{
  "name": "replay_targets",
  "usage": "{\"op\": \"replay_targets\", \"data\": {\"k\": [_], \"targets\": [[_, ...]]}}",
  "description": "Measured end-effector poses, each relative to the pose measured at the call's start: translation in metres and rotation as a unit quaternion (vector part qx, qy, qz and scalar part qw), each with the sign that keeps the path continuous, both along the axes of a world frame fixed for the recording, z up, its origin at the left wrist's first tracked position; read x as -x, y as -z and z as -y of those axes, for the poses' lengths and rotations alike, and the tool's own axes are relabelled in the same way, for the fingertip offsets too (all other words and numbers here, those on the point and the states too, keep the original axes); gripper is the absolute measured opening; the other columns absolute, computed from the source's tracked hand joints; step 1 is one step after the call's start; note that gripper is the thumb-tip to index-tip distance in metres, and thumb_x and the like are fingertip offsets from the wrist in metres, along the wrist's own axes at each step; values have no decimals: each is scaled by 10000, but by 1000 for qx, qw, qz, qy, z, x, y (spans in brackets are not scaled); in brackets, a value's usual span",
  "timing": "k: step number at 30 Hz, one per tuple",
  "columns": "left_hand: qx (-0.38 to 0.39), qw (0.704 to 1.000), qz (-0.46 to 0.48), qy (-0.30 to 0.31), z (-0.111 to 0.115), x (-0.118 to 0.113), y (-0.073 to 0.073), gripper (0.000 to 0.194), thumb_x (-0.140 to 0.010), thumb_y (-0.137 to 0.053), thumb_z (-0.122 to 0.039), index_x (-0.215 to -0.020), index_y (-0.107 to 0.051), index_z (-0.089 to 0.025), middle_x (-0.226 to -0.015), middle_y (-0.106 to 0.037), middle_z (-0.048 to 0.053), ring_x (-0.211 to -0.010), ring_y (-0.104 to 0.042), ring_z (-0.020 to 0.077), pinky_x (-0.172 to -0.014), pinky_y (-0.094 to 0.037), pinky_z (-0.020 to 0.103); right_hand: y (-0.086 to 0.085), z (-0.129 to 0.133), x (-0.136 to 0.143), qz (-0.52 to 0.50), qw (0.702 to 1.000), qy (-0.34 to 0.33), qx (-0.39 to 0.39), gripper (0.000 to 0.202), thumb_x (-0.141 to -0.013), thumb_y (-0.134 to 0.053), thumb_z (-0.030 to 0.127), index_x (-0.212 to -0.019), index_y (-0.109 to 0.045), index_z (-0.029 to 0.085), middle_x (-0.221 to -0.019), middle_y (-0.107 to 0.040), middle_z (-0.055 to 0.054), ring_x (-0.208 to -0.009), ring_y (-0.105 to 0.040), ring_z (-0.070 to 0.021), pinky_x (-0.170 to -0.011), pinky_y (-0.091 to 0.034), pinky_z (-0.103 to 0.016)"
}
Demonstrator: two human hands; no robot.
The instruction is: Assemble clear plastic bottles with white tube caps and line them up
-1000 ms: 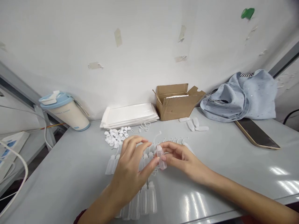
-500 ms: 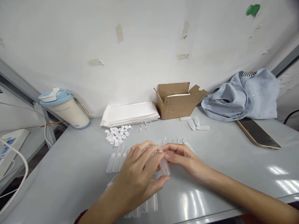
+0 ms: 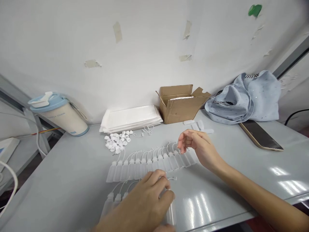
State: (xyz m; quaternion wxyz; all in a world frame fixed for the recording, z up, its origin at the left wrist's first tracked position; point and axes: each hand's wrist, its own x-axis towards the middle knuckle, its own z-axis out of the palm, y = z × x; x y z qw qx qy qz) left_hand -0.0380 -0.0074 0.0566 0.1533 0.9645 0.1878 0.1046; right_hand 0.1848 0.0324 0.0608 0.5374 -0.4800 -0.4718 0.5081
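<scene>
In the head view my left hand [image 3: 147, 199] is low over the front row, its fingers and thumb closed on a small translucent plastic bottle [image 3: 171, 212] that is partly hidden by the hand. A thin tube with a white tip sticks out past the knuckles. More bottles of this front row [image 3: 107, 204] show left of my wrist. Behind lies a long row of similar bottles [image 3: 137, 169], each with a thin curved tube at its neck. My right hand [image 3: 198, 146] hovers above that row's right end, fingers loosely curled and apart, with nothing visible in them.
White caps [image 3: 117, 141] lie in a pile beside stacked white sheets or bags [image 3: 130, 116]. An open cardboard box [image 3: 181, 109] stands behind several loose bottles [image 3: 208, 131]. On the right are a phone [image 3: 262, 135] and blue cloth [image 3: 241, 100]; a tumbler [image 3: 62, 114] stands left.
My left hand has moved down and nearer me with the bottle. My right hand has let go of it and moved up and right, uncovering the back row. The view has shifted slightly.
</scene>
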Motion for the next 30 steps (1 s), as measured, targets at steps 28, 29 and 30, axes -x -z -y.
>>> {"op": "replay_targets", "data": {"k": [28, 29, 30], "targets": [[-25, 996, -45, -73, 5, 1, -1, 257, -721, -752, -358, -794, -578, -183, -841, -616, 53, -860, -545, 246, -716, -469, 351, -8, -5, -13, 40, 997, 35, -55, 299, -912, -503, 308, -680, -622, 162, -627, -653, -34, -486, -555, -125, -527, -435, -279], [-22, 996, -41, -74, 5, 1, -2, 257, -719, -755, -355, -799, -582, -182, -851, -623, 56, -871, -551, 249, -724, -474, 353, -8, -5, -14, 42, 997, 36, -56, 300, -912, -504, 309, -678, -622, 163, -626, -651, -32, -487, -553, -124, -529, -436, -279], [-15, 997, -32, -73, 5, 1, -4, 262, -712, -762, -355, -807, -588, -183, -868, -632, 59, -894, -557, 254, -736, -479, 357, -8, -5, -14, 45, 997, 37, -58, 302, -912, -506, 313, -677, -623, 164, -627, -650, -32, -487, -553, -124, -530, -437, -281]]}}
